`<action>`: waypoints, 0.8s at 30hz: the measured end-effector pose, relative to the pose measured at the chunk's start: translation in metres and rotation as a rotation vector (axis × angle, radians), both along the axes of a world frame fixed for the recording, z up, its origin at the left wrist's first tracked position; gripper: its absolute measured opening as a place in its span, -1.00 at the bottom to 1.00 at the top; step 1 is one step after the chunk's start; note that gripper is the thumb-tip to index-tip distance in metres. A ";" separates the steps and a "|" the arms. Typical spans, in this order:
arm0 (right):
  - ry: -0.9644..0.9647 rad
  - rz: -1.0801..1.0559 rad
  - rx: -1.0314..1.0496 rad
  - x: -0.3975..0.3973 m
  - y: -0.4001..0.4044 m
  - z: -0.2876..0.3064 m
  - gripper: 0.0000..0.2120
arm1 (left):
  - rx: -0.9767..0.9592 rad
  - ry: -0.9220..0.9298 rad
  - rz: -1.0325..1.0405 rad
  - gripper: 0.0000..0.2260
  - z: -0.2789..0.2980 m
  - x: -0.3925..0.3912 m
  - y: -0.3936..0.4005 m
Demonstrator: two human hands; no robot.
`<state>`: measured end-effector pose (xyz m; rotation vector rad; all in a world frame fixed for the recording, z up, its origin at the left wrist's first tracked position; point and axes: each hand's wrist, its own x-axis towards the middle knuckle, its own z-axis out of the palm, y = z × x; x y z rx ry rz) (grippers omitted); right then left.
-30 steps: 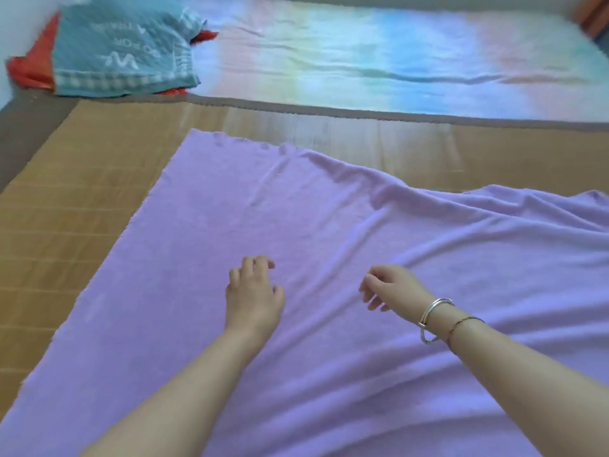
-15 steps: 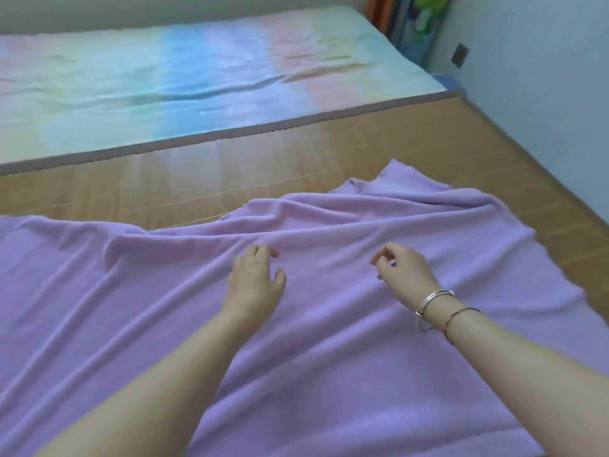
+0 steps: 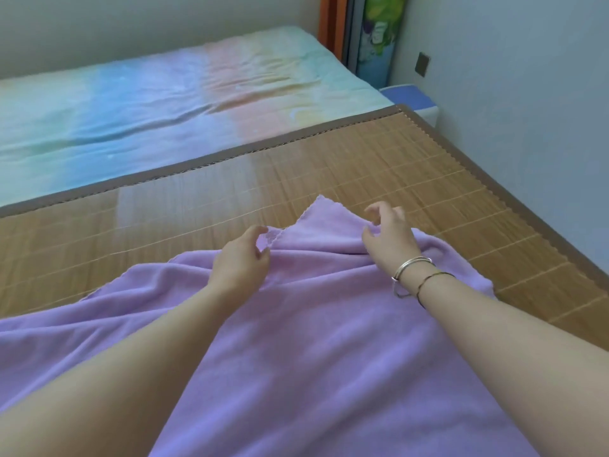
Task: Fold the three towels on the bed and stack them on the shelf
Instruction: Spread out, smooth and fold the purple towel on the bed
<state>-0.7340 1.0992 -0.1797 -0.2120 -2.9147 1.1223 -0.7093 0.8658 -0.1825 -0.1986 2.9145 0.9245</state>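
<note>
A large purple towel (image 3: 329, 341) lies spread and wrinkled over the bamboo mat (image 3: 379, 166) on the bed. Its far right corner is bunched and stands up in a point. My left hand (image 3: 240, 262) hovers at the towel's far edge, with thumb and fingers curled apart around a bit of the hem. My right hand (image 3: 390, 237), with bracelets on the wrist, is over the raised corner fold. Its thumb and fingers are spread and hold nothing. Only this one towel is in view, and no shelf shows.
A pastel rainbow sheet (image 3: 148, 103) covers the far half of the bed. The wall (image 3: 527, 110) runs close along the mat's right edge. A blue and white box (image 3: 415, 100) and colourful upright boards (image 3: 372, 37) stand in the far corner.
My view has swung right, and the blue and red towels at the far left have left the frame. Both hands have moved from the towel's middle to its far right corner.
</note>
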 end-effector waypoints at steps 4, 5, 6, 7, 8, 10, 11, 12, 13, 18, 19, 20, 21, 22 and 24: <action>-0.282 -0.083 -0.100 -0.035 0.010 -0.015 -0.72 | -0.006 -0.162 -0.022 -0.62 -0.016 -0.036 0.016; -0.333 -0.071 -0.111 -0.038 0.012 -0.016 -0.86 | -0.022 -0.159 -0.012 -0.70 -0.020 -0.042 0.019; -0.379 -0.052 -0.134 -0.040 0.014 -0.016 -0.97 | -0.031 -0.140 0.000 -0.79 -0.022 -0.047 0.021; -0.412 -0.044 -0.178 -0.041 0.015 -0.015 -0.89 | -0.028 -0.135 0.003 -0.87 -0.021 -0.051 0.022; -0.431 -0.046 -0.244 -0.045 0.017 -0.018 -0.85 | 0.001 -0.146 0.004 -0.91 -0.020 -0.055 0.024; -0.293 -0.084 -0.327 -0.055 0.021 -0.018 -0.87 | 0.057 -0.107 0.039 -0.90 -0.011 -0.069 0.028; -0.145 -0.123 -0.329 -0.062 0.026 -0.017 -0.91 | 0.066 -0.025 0.081 -0.89 -0.004 -0.078 0.034; 0.000 -0.168 -0.332 -0.074 0.035 -0.013 -0.95 | 0.070 0.067 0.115 -0.85 0.008 -0.093 0.046; 0.058 -0.176 -0.366 -0.080 0.041 -0.009 -0.94 | 0.104 0.118 0.126 -0.76 0.019 -0.102 0.056; -0.158 0.030 -0.521 -0.083 0.072 -0.005 -0.32 | 0.226 -0.068 -0.103 -0.21 0.028 -0.117 0.105; -0.163 0.051 -0.523 -0.071 0.075 -0.007 -0.32 | 0.178 -0.077 -0.151 -0.21 0.020 -0.114 0.110; -0.154 0.059 -0.508 -0.061 0.078 -0.012 -0.33 | 0.091 -0.072 -0.200 -0.22 0.015 -0.109 0.113; -0.127 0.052 -0.471 -0.048 0.081 -0.016 -0.36 | -0.008 -0.075 -0.240 -0.25 0.008 -0.103 0.115; -0.082 0.022 -0.416 -0.036 0.084 -0.020 -0.40 | -0.090 -0.092 -0.262 -0.29 0.001 -0.094 0.115; 0.018 -0.062 -0.288 -0.007 0.092 -0.024 -0.51 | -0.181 -0.128 -0.285 -0.41 -0.009 -0.073 0.114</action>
